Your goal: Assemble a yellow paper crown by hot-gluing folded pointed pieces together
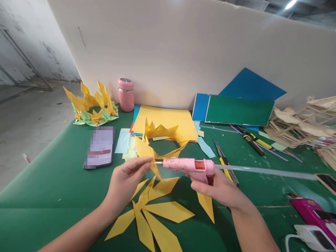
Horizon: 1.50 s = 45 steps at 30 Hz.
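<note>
My right hand [220, 189] is wrapped round the handle of a pink glue gun [181, 164], a long clear glue stick [262, 170] trailing from its back. The nozzle points left at a folded yellow paper piece [156, 169], which my left hand [131, 178] pinches between thumb and fingers. Whether the nozzle touches the paper I cannot tell. Just behind stands a ring-shaped yellow paper crown [162, 131]. Below my hands lie several yellow paper petals [170, 211], with one more petal [206, 206] under my right hand.
A yellow and green paper crown [94, 108], a pink flask [126, 95] and a phone [99, 148] stand or lie left. Yellow sheets [168, 115] lie at the back. Right are a utility knife [225, 162], green board [238, 110], wooden stick model [291, 126] and magenta device [312, 215].
</note>
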Motion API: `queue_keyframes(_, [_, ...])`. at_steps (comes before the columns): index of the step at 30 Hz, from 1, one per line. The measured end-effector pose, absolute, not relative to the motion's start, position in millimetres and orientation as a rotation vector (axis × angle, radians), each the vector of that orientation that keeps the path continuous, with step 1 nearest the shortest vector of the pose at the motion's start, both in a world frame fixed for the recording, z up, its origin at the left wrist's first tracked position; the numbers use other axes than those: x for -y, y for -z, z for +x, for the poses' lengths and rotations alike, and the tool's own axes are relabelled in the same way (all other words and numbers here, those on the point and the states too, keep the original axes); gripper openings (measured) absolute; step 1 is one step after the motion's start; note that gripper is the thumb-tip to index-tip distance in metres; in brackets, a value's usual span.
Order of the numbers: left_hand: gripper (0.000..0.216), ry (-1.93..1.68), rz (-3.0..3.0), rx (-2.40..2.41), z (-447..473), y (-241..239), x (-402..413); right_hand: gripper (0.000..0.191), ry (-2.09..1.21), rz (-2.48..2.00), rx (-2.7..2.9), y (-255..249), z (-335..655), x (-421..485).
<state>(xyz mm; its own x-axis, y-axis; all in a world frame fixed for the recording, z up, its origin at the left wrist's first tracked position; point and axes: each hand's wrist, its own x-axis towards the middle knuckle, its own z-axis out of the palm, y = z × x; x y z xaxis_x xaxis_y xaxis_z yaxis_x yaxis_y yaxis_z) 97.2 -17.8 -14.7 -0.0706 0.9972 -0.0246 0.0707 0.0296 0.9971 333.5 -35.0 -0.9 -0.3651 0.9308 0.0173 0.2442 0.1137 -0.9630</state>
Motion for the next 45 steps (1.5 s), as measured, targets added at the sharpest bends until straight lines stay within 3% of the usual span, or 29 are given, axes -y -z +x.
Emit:
queue_keyframes(14, [0.018, -1.304, 1.438, -1.321, 94.4, 13.9, 17.8, 0.038, -1.18, -1.24, 1.723, 8.2, 326.9, 36.7])
queue_keyframes(22, [0.042, -1.246, 1.269, -1.216, 96.9, 13.1, 18.2, 0.036, -1.185, -1.236, 1.676, 9.1, 323.3, 35.3])
queue_keyframes(45, [0.041, -1.261, 1.178, -1.201, 96.8, 15.1, 17.5, 0.025, -1.027, -1.288, 1.804, 15.0, 332.1, 35.7])
